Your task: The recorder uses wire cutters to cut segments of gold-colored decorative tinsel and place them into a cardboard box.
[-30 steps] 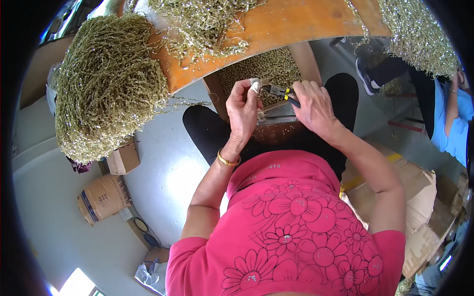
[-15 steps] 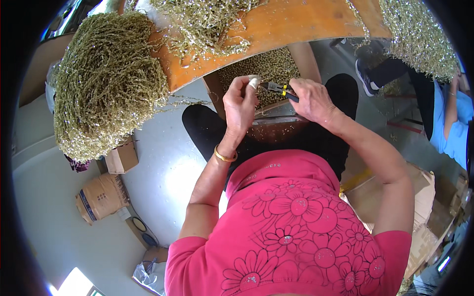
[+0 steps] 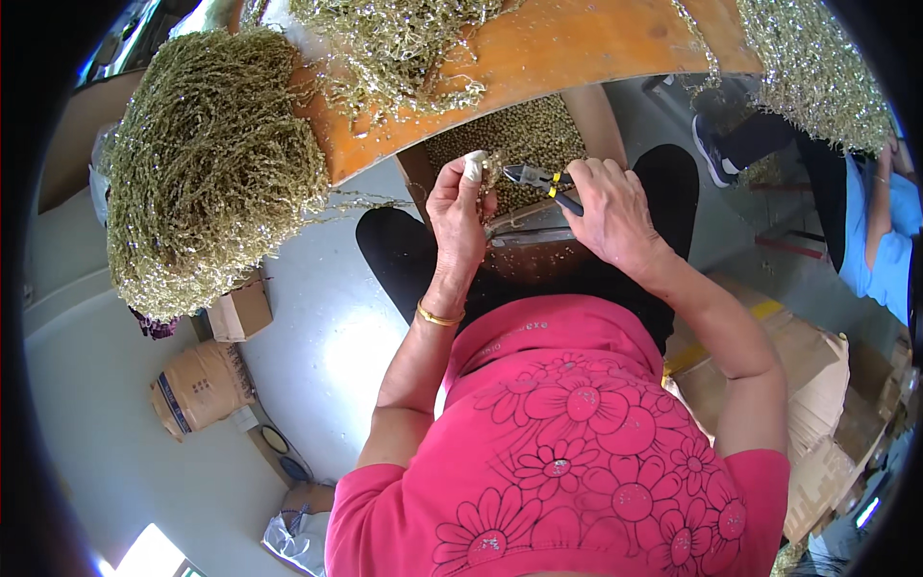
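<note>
My left hand [image 3: 460,207], its thumb wrapped in white, is pinched closed around a thin gold beaded strand [image 3: 493,171], much of which blends into the beads behind it. Pliers with yellow-and-black handles [image 3: 548,179] are gripped in my right hand [image 3: 615,210]. Their dark jaws point left, a small gap away from the left fingertips. Below both hands, a box [image 3: 596,120] full of small gold beads [image 3: 514,135] stands between my knees, partly under the table edge.
An orange-brown wooden table [image 3: 567,43] runs across the far side. Bundles of glittery gold strands [image 3: 207,173] hang over its left and right ends, with another heap [image 3: 389,48] on top. At right sits a person in blue [image 3: 880,240]. Cardboard [image 3: 798,385] lies at my right.
The pliers' jaws have moved away from my left fingertips, and more of the gold strand shows there. My left hand has shifted slightly left, with the thumb turned more upright.
</note>
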The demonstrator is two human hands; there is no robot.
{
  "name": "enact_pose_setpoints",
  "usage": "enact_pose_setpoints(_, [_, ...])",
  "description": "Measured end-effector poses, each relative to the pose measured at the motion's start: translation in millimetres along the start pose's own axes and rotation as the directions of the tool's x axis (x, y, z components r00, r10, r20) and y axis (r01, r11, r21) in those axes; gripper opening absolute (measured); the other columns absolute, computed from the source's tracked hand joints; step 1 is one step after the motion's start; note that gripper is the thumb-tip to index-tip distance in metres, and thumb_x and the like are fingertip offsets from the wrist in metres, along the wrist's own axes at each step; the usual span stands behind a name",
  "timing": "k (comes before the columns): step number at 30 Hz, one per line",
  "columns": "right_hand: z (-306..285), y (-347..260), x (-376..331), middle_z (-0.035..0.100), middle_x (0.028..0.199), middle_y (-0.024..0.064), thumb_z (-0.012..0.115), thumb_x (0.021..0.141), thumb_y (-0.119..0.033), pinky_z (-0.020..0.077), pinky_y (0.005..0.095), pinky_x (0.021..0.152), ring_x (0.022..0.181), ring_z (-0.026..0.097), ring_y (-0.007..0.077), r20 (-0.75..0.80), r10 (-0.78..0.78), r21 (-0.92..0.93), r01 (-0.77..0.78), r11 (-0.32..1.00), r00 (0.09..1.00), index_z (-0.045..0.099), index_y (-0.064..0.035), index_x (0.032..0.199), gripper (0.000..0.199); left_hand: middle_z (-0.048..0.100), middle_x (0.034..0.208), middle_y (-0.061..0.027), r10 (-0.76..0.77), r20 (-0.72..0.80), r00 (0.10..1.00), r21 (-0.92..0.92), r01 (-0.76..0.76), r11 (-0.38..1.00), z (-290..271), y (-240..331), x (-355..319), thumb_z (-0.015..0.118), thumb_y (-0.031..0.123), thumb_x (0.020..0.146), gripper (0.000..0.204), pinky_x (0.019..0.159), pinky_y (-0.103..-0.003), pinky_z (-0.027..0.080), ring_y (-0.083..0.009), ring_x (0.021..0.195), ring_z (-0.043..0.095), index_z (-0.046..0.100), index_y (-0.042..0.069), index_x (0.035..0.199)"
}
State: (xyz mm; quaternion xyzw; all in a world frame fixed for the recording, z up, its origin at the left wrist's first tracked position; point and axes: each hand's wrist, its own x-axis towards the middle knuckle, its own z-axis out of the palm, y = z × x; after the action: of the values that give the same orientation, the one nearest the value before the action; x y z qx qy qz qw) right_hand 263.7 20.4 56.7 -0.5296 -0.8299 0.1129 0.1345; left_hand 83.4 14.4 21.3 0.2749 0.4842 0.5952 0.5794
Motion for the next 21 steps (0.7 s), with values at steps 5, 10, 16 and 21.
enact_pose_setpoints(5, [-3.9, -0.9, -1.1, 0.052, 0.079, 0.0103, 0.065, 0.069, -0.017, 0.04, 0.0384, 0.064, 0.075, 0.051, 0.0271, -0.011, -0.014, 0.028, 0.014, 1.0, 1.0, 0.047, -0.0043, 0.086, 0.028, 0.055, 0.074, 0.0015, 0.02, 0.017, 1.0, -0.029, -0.02, 0.999, 0.0, -0.5, -1.8, 0.054, 0.018, 0.087, 0.016, 0.045, -0.017, 0.033, -0.0039, 0.053, 0.042, 0.057, 0.004, 0.093])
enact_pose_setpoints(10, [-1.6, -3.2, -3.1, 0.051, 0.078, 0.0107, 0.065, 0.069, -0.017, 0.0405, 0.0387, 0.065, 0.075, 0.052, 0.0273, -0.022, -0.019, 0.04, 0.02, 0.999, 1.0, 0.047, -0.0041, 0.086, 0.028, 0.056, 0.075, 0.0011, 0.058, 0.041, 0.997, -0.031, -0.057, 0.998, -2.5, -2.3, -2.8, 0.054, 0.016, 0.087, 0.015, 0.045, -0.017, 0.034, -0.0041, 0.053, 0.042, 0.057, 0.004, 0.094])
enact_pose_setpoints(16, [-3.6, -3.3, -4.8, 0.051, 0.078, 0.0114, 0.065, 0.07, -0.017, 0.041, 0.0386, 0.066, 0.076, 0.052, 0.0278, -0.007, -0.013, 0.063, 0.013, 0.998, 1.0, 0.047, -0.0037, 0.087, 0.028, 0.056, 0.078, 0.0009, 0.12, 0.082, 0.989, 0.046, -0.124, 0.991, -2.1, 2.2, -6.0, 0.053, 0.013, 0.087, 0.014, 0.047, -0.016, 0.036, -0.0035, 0.055, 0.043, 0.056, 0.003, 0.097])
enact_pose_setpoints(21, [-6.8, -4.6, -5.5, 0.051, 0.079, 0.0108, 0.065, 0.07, -0.018, 0.0404, 0.0385, 0.065, 0.076, 0.051, 0.0274, -0.008, -0.021, 0.041, 0.021, 0.999, 1.0, 0.047, -0.004, 0.088, 0.029, 0.056, 0.079, 0.0008, 0.144, 0.097, 0.985, 0.131, -0.156, 0.979, -3.6, 8.4, -7.7, 0.052, 0.01, 0.087, 0.014, 0.049, -0.016, 0.038, -0.0025, 0.056, 0.044, 0.056, 0.003, 0.099])
